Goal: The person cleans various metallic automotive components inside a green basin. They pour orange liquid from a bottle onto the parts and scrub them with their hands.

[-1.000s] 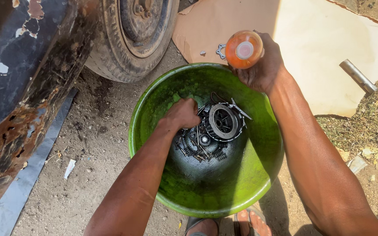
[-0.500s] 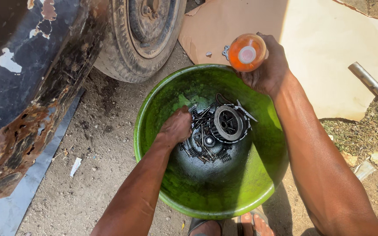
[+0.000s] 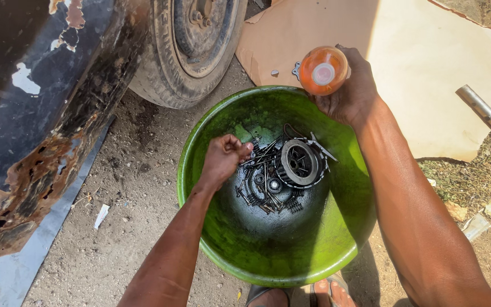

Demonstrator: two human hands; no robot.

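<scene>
Rusted car body [image 3: 46, 165], worn tyre [image 3: 186, 51], cardboard sheet [image 3: 421, 62], metal pipe [image 3: 481, 108]

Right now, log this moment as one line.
left hand: in green basin, on metal parts | right hand: holds orange bottle over rim

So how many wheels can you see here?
1. A single wheel stands at the top, left of the cardboard, beyond the green basin. Others may be hidden behind the rusty body panel.
</scene>
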